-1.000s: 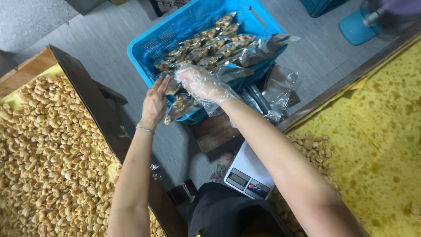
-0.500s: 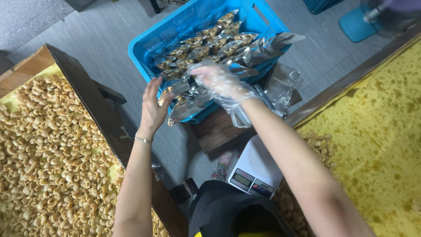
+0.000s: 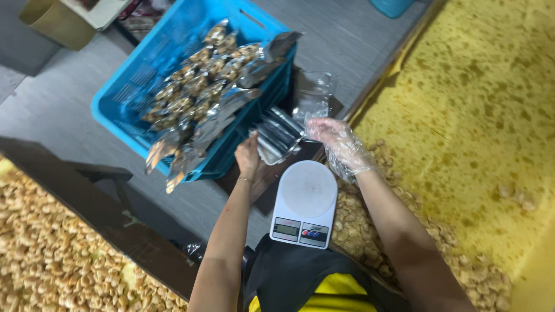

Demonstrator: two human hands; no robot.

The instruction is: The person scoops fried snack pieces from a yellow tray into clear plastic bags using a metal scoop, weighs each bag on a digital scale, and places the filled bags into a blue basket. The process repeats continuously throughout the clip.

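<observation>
reaching over a stack of empty silver pouches (image 3: 276, 137) beside the blue crate (image 3: 130, 95), i grasp its near edge with my bare left hand (image 3: 248, 156), while my gloved right hand (image 3: 341, 147) hovers spread and loose at the far edge, gripping nothing. filled packets (image 3: 196, 92) crowd the crate; a white kitchen scale (image 3: 305, 202) sits just below, cashews (image 3: 46, 254) heaped at left.
</observation>
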